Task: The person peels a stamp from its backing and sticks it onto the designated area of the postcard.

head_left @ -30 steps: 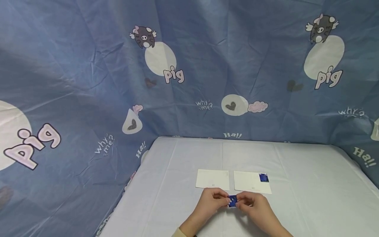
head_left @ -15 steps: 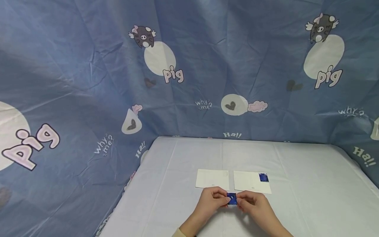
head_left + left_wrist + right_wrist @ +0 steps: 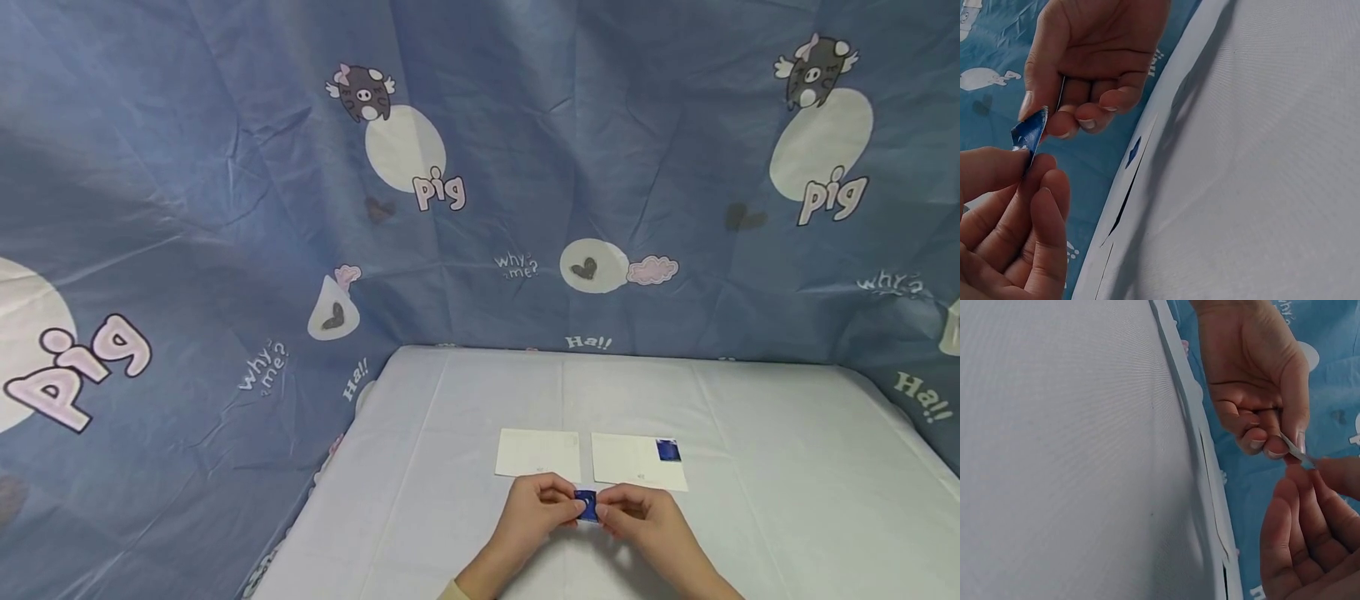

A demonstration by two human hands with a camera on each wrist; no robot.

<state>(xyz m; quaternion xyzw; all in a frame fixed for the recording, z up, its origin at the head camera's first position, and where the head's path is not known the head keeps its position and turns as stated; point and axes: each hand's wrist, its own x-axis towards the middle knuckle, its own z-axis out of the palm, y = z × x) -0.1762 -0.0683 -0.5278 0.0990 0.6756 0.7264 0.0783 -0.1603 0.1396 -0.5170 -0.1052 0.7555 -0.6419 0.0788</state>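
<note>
Between both hands, a small blue stamp (image 3: 587, 505) with a pale crescent on its face is held above the table's near side. My left hand (image 3: 528, 518) pinches its left edge, the thumb lying over the front. Thumb and fingertips of my right hand (image 3: 651, 525) pinch the right edge. In the left wrist view the stamp (image 3: 1032, 132) looks slightly bent; the right wrist view shows it almost edge-on. Just beyond the hands lie two white cards side by side: a plain left card (image 3: 536, 452) and a right card (image 3: 626, 460) with a blue stamp (image 3: 668, 450) at its upper right corner.
A white cloth (image 3: 465, 392) covers the table under the cards and hands. Behind it and along the left hangs a blue patterned curtain (image 3: 480, 317), meeting the table's far edge.
The held stamp has shifted slightly away from the body and a little left. The right fingertips have moved left, covering more of its right edge. The cards have not moved.
</note>
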